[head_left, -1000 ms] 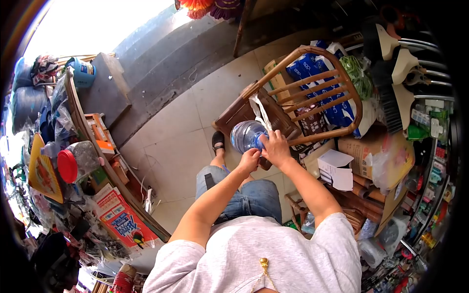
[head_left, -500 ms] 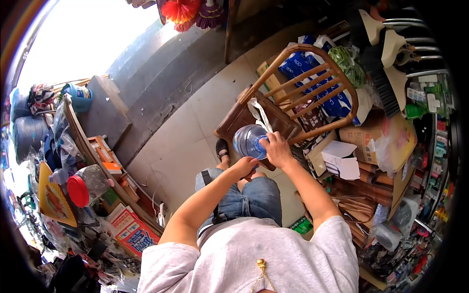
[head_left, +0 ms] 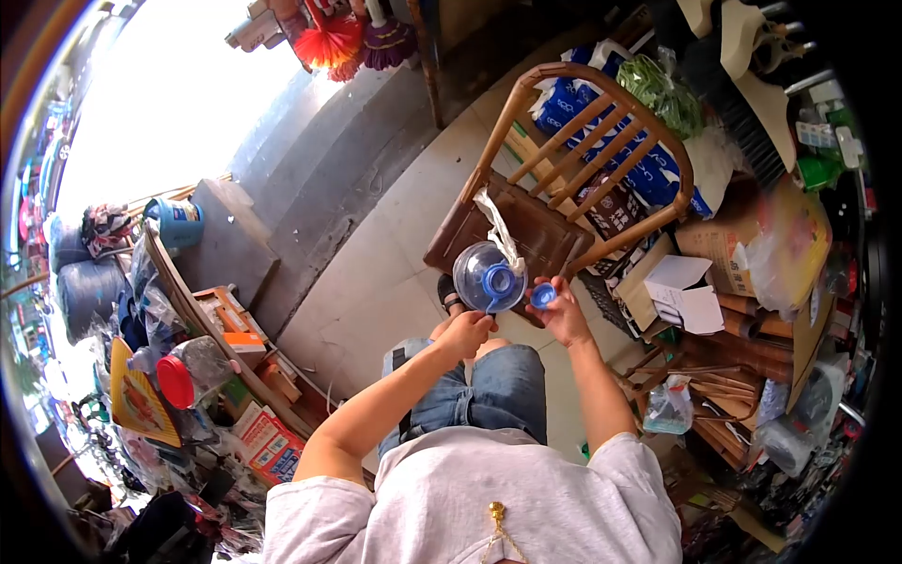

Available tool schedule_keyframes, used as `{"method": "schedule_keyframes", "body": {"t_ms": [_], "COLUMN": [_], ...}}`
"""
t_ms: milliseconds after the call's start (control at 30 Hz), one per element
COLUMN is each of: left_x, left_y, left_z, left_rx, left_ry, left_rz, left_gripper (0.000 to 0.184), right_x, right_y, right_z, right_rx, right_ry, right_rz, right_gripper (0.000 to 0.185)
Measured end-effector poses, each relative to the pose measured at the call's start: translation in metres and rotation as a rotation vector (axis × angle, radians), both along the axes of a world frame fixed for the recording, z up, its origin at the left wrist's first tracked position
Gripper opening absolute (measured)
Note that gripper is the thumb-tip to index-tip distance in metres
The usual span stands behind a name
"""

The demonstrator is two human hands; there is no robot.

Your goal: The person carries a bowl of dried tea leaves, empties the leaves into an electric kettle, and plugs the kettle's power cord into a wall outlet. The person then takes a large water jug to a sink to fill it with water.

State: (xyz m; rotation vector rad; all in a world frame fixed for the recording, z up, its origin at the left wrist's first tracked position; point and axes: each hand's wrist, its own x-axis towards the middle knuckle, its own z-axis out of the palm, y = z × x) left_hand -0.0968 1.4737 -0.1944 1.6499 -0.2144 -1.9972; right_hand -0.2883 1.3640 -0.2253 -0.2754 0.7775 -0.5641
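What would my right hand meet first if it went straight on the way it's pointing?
Probably the brown chair seat: your right hand, holding the blue cap, points toward the seat's near edge. Depth is unclear, so it might pass above the seat instead.

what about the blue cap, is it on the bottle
No, the blue cap is held in the right hand, apart from the bottle.

The left hand (head_left: 466,333) holds a clear bottle (head_left: 477,271) by its near edge, its open blue neck (head_left: 499,280) facing the camera, while the right hand (head_left: 565,316) pinches a blue cap (head_left: 543,296) just beside it; beyond the bottle, a crumpled white strip (head_left: 501,233) lies on a brown wooden chair (head_left: 545,228)
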Motion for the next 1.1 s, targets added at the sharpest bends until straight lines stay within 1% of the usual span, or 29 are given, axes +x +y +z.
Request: {"method": "schedule_keyframes", "body": {"t_ms": [33, 67, 133, 167, 200, 233, 267, 333, 367, 400, 467, 500, 533, 600, 633, 667, 700, 733, 767, 800, 867, 933, 967, 1000, 1067, 1100], "left_x": [0.002, 0.004, 0.011, 0.018, 0.025, 0.033, 0.041, 0.059, 0.071, 0.083, 0.111, 0.13, 0.151, 0.191, 0.216, 0.237, 0.256, 0.269, 0.283, 0.302, 0.334, 0.367, 0.382, 0.395, 0.415, 0.419], "left_y": [-0.002, -0.004, -0.008, -0.01, -0.012, -0.01, -0.008, -0.008, -0.008, -0.009, -0.018, -0.018, -0.018, -0.021, -0.024, -0.023, -0.025, -0.026, -0.028, -0.03, -0.04, -0.055, -0.063, -0.07, -0.09, -0.108], "left_z": [0.007, 0.017, 0.032, 0.039, 0.043, 0.047, 0.048, 0.05, 0.057, 0.067, 0.107, 0.119, 0.131, 0.156, 0.163, 0.167, 0.173, 0.179, 0.177, 0.181, 0.191, 0.198, 0.2, 0.2, 0.198, 0.208], "left_rx": [0.005, 0.015, 0.027, 0.074, 0.12, 0.094, 0.091, 0.046, 0.069, 0.062, 0.067, 0.059, 0.048, -0.051, -0.061, -0.348, -0.407, -0.45, -0.458, -0.509, -0.569, -0.372, -0.315, -0.326, -0.298, -0.28], "left_ry": [-0.013, -0.073, -0.144, -0.13, -0.118, -0.071, -0.083, -0.173, -0.08, -0.098, -0.124, -0.117, -0.109, -0.118, -0.109, -0.259, -0.264, -0.264, -0.269, -0.303, -0.35, -0.362, -0.339, -0.336, -0.281, -0.288], "left_rz": [-0.014, -0.079, -0.165, -0.161, -0.155, -0.098, -0.117, -0.264, -0.22, -0.237, -0.328, -0.351, -0.375, -0.468, -0.515, -0.666, -0.666, -0.661, -0.657, -0.623, -0.623, -0.519, -0.459, -0.471, -0.297, -0.253], "left_gripper": [0.025, 0.026, 0.027, 0.026, 0.026, 0.026, 0.026, 0.024, 0.022, 0.022, 0.021, 0.021, 0.021, 0.021, 0.02, 0.019, 0.019, 0.018, 0.018, 0.017, 0.016, 0.018, 0.016, 0.016, 0.014, 0.014], "right_x": [-0.006, -0.012, -0.02, -0.023, -0.026, -0.028, -0.028, -0.021, -0.017, -0.009, 0.022, 0.041, 0.067, 0.125, 0.162, 0.196, 0.233, 0.268, 0.303, 0.335, 0.384, 0.421, 0.431, 0.439, 0.448, 0.45], "right_y": [0.01, 0.019, 0.038, 0.047, 0.055, 0.062, 0.069, 0.077, 0.082, 0.085, 0.078, 0.065, 0.046, 0.002, -0.018, -0.034, -0.048, -0.06, -0.075, -0.085, -0.102, -0.11, -0.114, -0.118, -0.124, -0.128], "right_z": [-0.008, -0.017, -0.036, -0.049, -0.06, -0.068, -0.071, -0.077, -0.078, -0.08, -0.073, -0.063, -0.046, -0.014, 0.0, -0.008, -0.015, -0.015, -0.007, -0.002, -0.002, -0.006, -0.011, -0.019, -0.05, -0.06], "right_rx": [0.064, 0.155, 0.288, 0.289, 0.29, 0.291, 0.291, 0.269, 0.222, 0.216, -0.079, -0.166, -0.179, -0.41, -0.526, -0.637, -0.69, -0.795, -0.923, -0.925, -0.773, -0.776, -0.777, -0.781, -0.606, -0.564], "right_ry": [-0.028, -0.028, 0.053, 0.037, 0.142, 0.248, 0.233, 0.296, 0.265, 0.247, 0.472, 0.437, 0.423, 0.387, 0.35, 0.282, 0.222, 0.258, 0.366, 0.365, 0.289, 0.285, 0.279, 0.29, 0.357, 0.449], "right_rz": [-0.025, -0.057, -0.109, -0.126, -0.078, -0.03, -0.049, 0.032, 0.033, 0.016, -0.032, -0.05, -0.071, 0.068, 0.085, 0.127, 0.178, 0.251, 0.384, 0.38, 0.716, 0.705, 0.719, 0.706, 0.436, 0.339], "right_gripper": [0.031, 0.023, 0.018, 0.018, 0.017, 0.017, 0.017, 0.021, 0.026, 0.026, 0.029, 0.027, 0.027, 0.023, 0.023, 0.027, 0.034, 0.037, 0.037, 0.037, 0.035, 0.034, 0.034, 0.034, 0.032, 0.032]}}
